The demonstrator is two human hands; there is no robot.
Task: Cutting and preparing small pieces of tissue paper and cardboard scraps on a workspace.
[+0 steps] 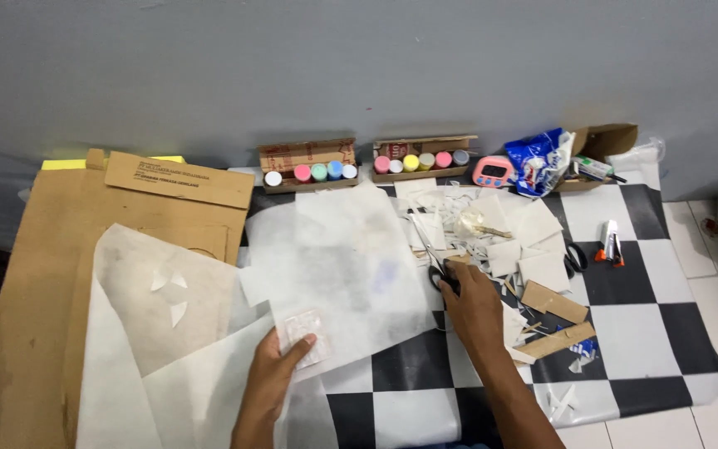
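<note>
Scissors with black handles [435,259] lie on the black-and-white chequered surface [625,324], the right hand [471,303] closing its fingers on the handles; the left hand [272,374] pinches a small whitish square patch [305,334] against the translucent white paper sheet [334,266].

Black-and-white checkered mat [625,333], brown cardboard [43,274], pink timer [493,171] — pastel paint pots [309,172], translucent white paper [342,266]

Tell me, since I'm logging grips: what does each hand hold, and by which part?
Left hand pinches a small white piece by its lower edge; right hand grips scissors by the handles.
</note>
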